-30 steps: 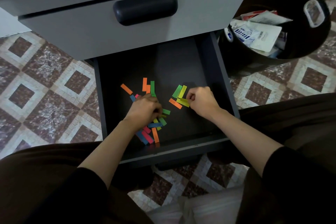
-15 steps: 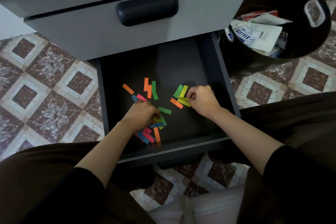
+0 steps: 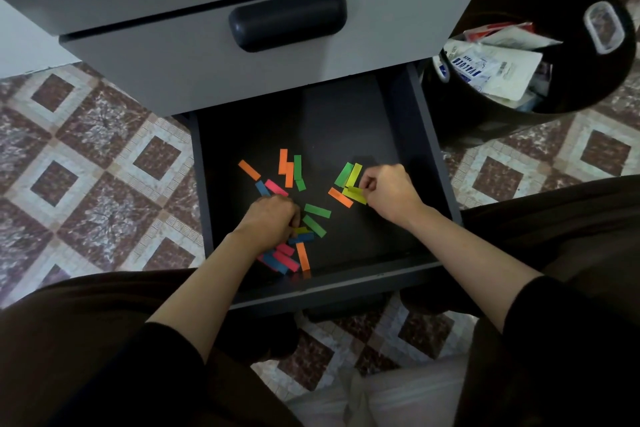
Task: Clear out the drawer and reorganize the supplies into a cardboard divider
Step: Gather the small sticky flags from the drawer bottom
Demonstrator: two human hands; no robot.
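Coloured strips [image 3: 317, 210] are scattered toward the front edge of the drawer [image 3: 346, 282]. A yellow strip [image 3: 353, 194] is pinched by the right hand [image 3: 389, 192]; the left hand [image 3: 272, 218] is curled over a pile, its grip not discernible. Flimsy strips may be creased or dropped if bunched.

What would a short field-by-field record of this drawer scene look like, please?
drawer: open, dark inside
contents: coloured paper strips, scattered loose
left hand: curled over strips near the front; grip hidden
right hand: pinches a yellow strip
bin: right of drawer, holds packets
cardboard divider: not in view
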